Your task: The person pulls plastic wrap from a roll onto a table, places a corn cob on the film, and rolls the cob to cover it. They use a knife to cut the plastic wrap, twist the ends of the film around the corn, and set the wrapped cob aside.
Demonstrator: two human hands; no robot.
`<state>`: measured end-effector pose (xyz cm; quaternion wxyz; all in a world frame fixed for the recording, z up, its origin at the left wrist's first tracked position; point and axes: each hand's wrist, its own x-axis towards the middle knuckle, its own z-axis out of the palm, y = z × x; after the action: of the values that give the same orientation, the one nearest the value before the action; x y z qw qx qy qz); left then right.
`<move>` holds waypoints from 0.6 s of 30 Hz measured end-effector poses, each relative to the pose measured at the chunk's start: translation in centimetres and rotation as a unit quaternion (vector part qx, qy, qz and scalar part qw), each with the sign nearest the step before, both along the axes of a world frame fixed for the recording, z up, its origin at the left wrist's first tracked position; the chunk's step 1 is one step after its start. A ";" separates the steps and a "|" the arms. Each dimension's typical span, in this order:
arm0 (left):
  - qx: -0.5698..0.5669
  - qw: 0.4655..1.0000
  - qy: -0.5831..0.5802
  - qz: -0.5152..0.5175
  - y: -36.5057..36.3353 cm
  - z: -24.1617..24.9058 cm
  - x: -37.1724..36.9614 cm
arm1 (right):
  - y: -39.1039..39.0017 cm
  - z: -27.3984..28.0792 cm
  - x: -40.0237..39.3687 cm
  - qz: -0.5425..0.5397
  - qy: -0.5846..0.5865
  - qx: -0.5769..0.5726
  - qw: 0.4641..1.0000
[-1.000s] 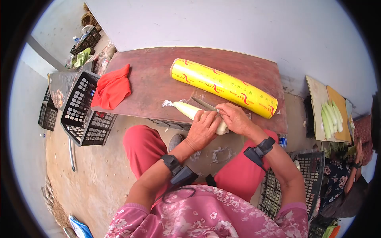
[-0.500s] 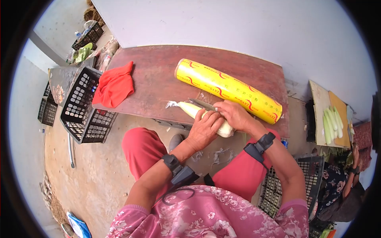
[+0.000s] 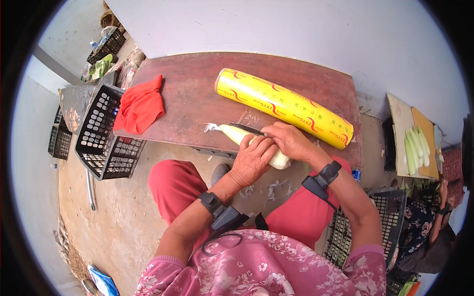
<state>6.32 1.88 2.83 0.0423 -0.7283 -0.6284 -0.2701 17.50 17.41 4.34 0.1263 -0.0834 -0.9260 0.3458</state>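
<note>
A pale yellow-green vegetable stem (image 3: pixel 232 133) in clear film lies across the near edge of the red-brown table (image 3: pixel 192 93). Its left end runs out into a twisted tail of film. My left hand (image 3: pixel 254 160) is closed over the stem's middle, and the thick end shows below the fingers. Close beside it, my right hand (image 3: pixel 292 140) grips what looks like a knife (image 3: pixel 247 129); its dark, narrow blade points left along the stem's upper side. The knife's handle is hidden in my fingers. A scrap of clear film (image 3: pixel 251 119) lies just behind the blade.
Behind my hands lies a big yellow roll of film (image 3: pixel 284 107). A red cloth (image 3: pixel 140 106) hangs over the table's left end, near black crates (image 3: pixel 101 130). At right are several pale stems (image 3: pixel 417 150) on a board, another crate (image 3: pixel 390 217) and another person's arm (image 3: pixel 440 212).
The view has shifted slightly. My right hand and the blade have moved a little left along the stem; my left hand keeps its hold.
</note>
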 end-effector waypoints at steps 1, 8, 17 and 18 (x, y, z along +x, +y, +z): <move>0.001 1.000 0.000 0.008 0.0 0.0 0.0 | 0.0 0.2 -0.1 0.005 0.000 0.006 1.000; -0.017 0.999 -0.009 0.031 0.3 -0.2 -0.5 | -0.6 1.0 0.1 0.008 -0.020 0.070 0.997; -0.040 0.999 0.003 0.004 0.5 0.2 -1.5 | -1.1 2.1 5.6 -0.045 -0.066 0.089 0.993; -0.046 0.999 0.009 0.008 0.5 0.3 -1.6 | -1.2 2.2 6.6 -0.051 -0.070 0.089 0.992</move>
<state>4.75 2.33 3.17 0.0168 -0.7272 -0.6451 -0.2341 24.15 16.18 6.53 0.0853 -0.1432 -0.9542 0.2483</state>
